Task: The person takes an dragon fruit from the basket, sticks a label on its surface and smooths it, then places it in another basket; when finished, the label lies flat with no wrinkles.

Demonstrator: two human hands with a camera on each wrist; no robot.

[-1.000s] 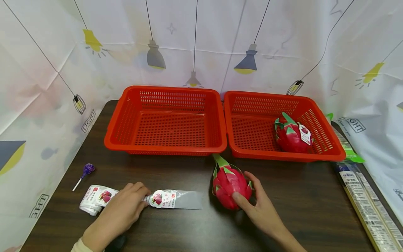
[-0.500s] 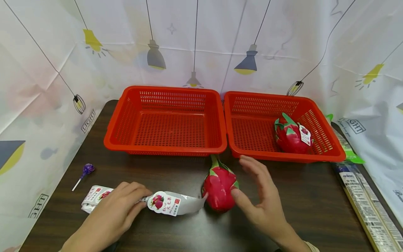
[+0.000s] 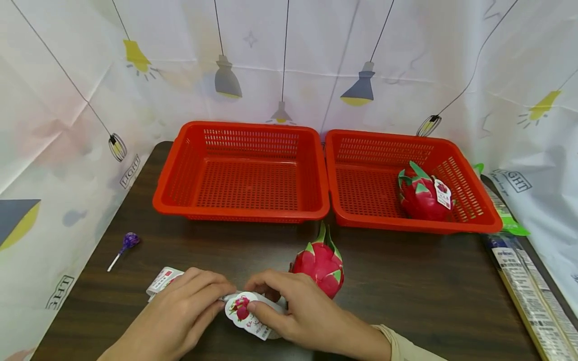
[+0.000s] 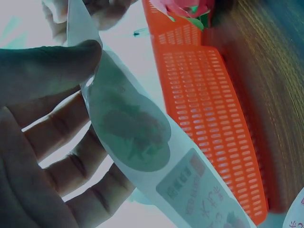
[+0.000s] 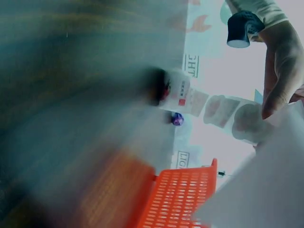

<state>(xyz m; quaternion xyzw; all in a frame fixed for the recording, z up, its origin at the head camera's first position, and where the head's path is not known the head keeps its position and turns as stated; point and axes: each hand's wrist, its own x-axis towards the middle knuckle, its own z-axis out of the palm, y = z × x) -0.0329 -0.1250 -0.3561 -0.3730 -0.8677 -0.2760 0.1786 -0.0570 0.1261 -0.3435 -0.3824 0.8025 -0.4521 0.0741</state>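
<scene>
In the head view my left hand pinches a strip of sticker labels between thumb and fingers. My right hand pinches the strip's free end, its thumb on a white label printed with a dragon fruit. The rest of the label roll trails out to the left, partly hidden by the left hand. Just behind the right hand sits a pink dragon fruit with green leaves, its lower left part covered by that hand.
Two red plastic baskets stand side by side at the back: the left basket and the right basket. The right one holds a labelled dragon fruit. A purple lollipop lies at left, long printed packages at right.
My right hand has let go of the dragon fruit and moved left to the strip's free end. The dragon fruit has shifted and turned slightly. The left hand has moved a little right with the strip.
</scene>
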